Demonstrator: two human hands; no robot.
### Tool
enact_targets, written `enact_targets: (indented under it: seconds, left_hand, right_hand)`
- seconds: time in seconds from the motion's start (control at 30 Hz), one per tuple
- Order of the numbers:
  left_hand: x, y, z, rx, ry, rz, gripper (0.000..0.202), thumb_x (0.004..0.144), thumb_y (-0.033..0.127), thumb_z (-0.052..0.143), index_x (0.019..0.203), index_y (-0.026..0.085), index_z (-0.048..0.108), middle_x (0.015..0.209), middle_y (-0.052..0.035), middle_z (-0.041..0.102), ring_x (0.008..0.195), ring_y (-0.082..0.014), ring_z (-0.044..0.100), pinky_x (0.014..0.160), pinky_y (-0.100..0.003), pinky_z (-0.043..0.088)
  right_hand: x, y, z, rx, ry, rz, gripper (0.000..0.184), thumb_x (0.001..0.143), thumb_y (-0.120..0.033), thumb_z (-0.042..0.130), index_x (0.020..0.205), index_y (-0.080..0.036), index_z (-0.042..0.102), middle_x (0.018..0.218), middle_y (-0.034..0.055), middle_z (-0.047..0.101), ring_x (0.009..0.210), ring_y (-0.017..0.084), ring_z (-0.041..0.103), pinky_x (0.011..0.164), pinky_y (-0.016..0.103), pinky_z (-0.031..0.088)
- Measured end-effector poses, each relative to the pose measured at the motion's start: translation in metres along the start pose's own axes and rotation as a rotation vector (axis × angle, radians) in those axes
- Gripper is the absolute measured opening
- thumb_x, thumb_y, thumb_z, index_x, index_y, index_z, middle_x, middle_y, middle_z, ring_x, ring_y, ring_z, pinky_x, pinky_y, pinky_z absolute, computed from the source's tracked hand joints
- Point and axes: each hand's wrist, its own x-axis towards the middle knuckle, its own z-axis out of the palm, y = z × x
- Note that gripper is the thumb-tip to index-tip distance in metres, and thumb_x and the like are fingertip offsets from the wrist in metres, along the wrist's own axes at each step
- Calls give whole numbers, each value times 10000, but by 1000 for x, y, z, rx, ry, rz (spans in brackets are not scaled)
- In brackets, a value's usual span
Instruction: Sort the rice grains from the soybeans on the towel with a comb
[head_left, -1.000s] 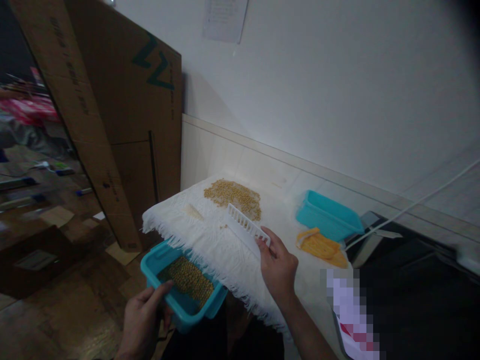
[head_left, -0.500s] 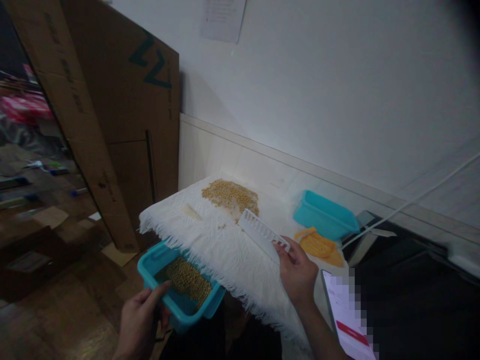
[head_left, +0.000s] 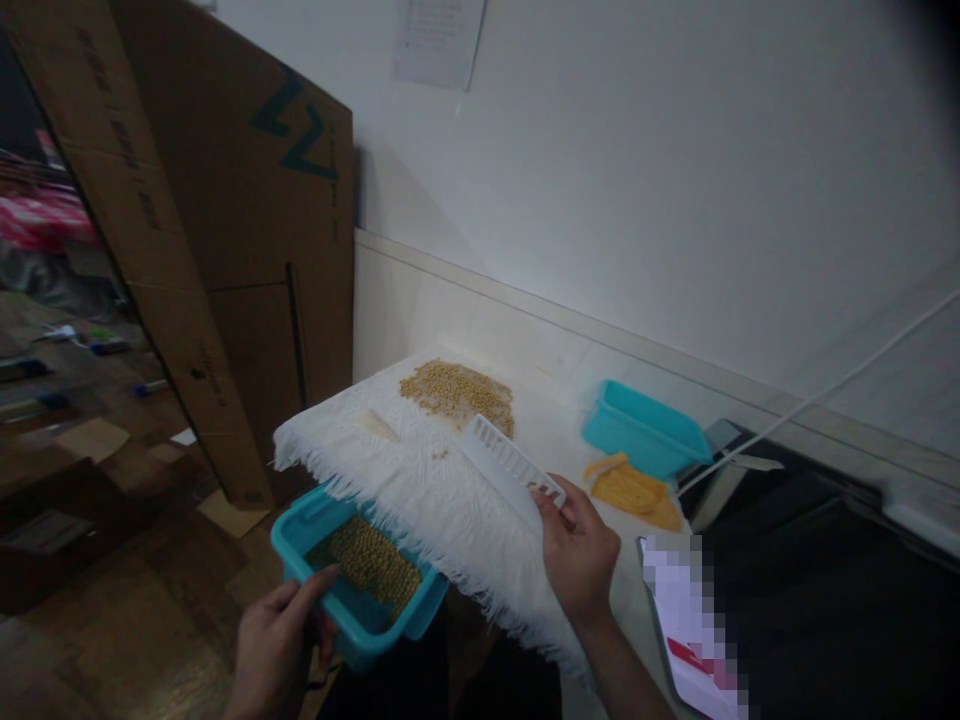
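Observation:
My left hand (head_left: 281,625) grips the near-left rim of a teal plastic bin (head_left: 360,640), thumb over the edge. Soybeans (head_left: 379,565) cover part of its floor; the bin sits just below the fringed edge of a white cloth (head_left: 420,500). Closed on one end of a white slotted plastic piece (head_left: 502,465), my right hand (head_left: 577,545) is over the cloth. The far end of that piece reaches the near side of a spread pile of soybeans (head_left: 454,390). A few stray beans lie nearer the fringe.
Behind my right hand are a second teal bin (head_left: 645,430) and a yellow cloth (head_left: 634,492). A phone (head_left: 682,625) lies at the right, beside a black surface. A tall cardboard box (head_left: 247,220) stands at the left, and a white wall (head_left: 637,170) runs behind the table.
My right hand has shifted slightly left with the white slotted piece, along the near side of the bean pile. The view has moved a little; my left hand still grips the bin.

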Motion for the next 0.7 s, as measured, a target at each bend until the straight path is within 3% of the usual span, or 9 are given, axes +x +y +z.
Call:
enact_targets:
  seconds: [0.2,0.53,0.7]
  left_hand:
    - [0,5,-1,-26,0,-71,392,659,474,623,384,215,520,251,12,472,251,-129,405,293,-243,307]
    - [2,-2,-2,-107,-12,-123,385,663,449,641,388,208,521,255,14,472,263,-120,390,317,-237,294]
    - [1,0,-1,-111,-21,-112,382,676,429,623,381,209,522,257,16,473,258,-118,396,303,-232,289]
  right_hand:
    - [2,10,-2,-148,17,-63,252,863,-367,553,1002,-196,675,830,34,746,670,165,707,608,209,519]
    - [-10,-5,6,-18,-37,-28,261,864,-361,551,1030,-193,661,868,47,745,714,176,713,619,213,540]
    - [0,-9,15,22,-14,-17,276,865,-371,541,1024,-180,662,855,54,744,718,178,711,642,225,546]
